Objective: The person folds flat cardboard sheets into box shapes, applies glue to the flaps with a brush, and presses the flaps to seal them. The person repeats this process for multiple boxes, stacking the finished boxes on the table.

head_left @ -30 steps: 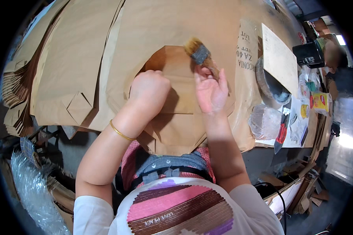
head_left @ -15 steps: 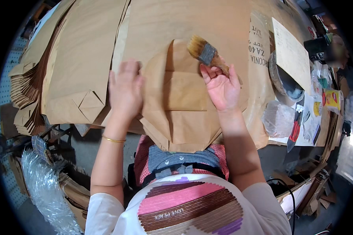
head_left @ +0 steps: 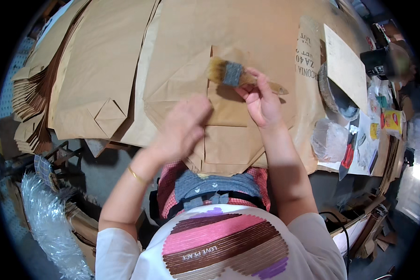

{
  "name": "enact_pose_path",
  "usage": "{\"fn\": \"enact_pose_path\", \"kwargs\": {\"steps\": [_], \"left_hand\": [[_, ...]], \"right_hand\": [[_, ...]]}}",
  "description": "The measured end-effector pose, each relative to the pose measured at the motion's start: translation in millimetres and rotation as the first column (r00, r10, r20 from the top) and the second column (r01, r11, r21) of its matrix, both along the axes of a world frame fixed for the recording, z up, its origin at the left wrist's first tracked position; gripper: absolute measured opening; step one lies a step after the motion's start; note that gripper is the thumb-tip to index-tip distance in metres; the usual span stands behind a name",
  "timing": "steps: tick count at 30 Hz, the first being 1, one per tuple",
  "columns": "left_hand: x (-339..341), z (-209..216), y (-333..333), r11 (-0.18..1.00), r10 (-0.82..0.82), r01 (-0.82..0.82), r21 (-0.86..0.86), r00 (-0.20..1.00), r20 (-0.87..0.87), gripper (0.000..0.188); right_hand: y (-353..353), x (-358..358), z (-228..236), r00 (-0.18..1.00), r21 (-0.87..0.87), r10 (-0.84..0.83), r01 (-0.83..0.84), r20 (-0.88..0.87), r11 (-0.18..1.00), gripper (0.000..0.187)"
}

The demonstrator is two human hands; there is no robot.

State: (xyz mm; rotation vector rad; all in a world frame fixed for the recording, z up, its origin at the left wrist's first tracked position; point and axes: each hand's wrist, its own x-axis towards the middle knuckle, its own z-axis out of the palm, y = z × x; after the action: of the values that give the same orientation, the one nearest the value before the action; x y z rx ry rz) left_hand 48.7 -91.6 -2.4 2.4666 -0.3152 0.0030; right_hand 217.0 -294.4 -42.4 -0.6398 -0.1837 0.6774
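In my right hand (head_left: 262,101) is a flat, wide paintbrush (head_left: 233,73) with pale, worn bristles, a grey ferrule and a wooden handle. The brush lies nearly level over the far part of a partly folded brown paper bag end (head_left: 228,144), its bristles pointing left. My left hand (head_left: 184,127) is over the bag's left flap, palm down, apparently touching it; its fingers are blurred by motion. Folded flaps and crease lines show on the bag, whose near edge reaches the table edge by my lap.
More brown paper bags (head_left: 100,60) lie at the left beside a fanned stack (head_left: 30,98). On the right are a bowl (head_left: 329,88) partly under a pale board (head_left: 345,65), a clear plastic container (head_left: 330,140) and a red-handled knife (head_left: 346,158). Shredded clear plastic (head_left: 51,228) hangs lower left.
My left hand has moved right and nearer over the bag, and the raised left flap now lies flatter. The brush has shifted left and turned from slanting to nearly level.
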Motion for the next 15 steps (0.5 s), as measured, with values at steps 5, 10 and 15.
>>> {"fn": "enact_pose_path", "kwargs": {"steps": [5,10,15], "left_hand": [[26.7,-6.1,9.8,0.872,0.109,-0.157,0.463,0.986,0.129,0.062],[28.1,-7.5,9.5,0.869,0.097,-0.169,0.464,0.980,0.176,0.064],[30.4,-10.5,8.3,0.859,0.082,-0.173,0.481,0.976,0.204,0.064]], "right_hand": [[-61.6,-63.8,33.1,0.880,-0.704,0.347,-0.021,0.324,0.710,0.023],[-103.1,-66.5,111.4,0.291,-0.635,0.569,0.455,0.769,0.624,0.022],[-93.2,-84.0,108.1,-0.042,-0.626,0.723,0.468,0.690,0.624,0.028]]}}
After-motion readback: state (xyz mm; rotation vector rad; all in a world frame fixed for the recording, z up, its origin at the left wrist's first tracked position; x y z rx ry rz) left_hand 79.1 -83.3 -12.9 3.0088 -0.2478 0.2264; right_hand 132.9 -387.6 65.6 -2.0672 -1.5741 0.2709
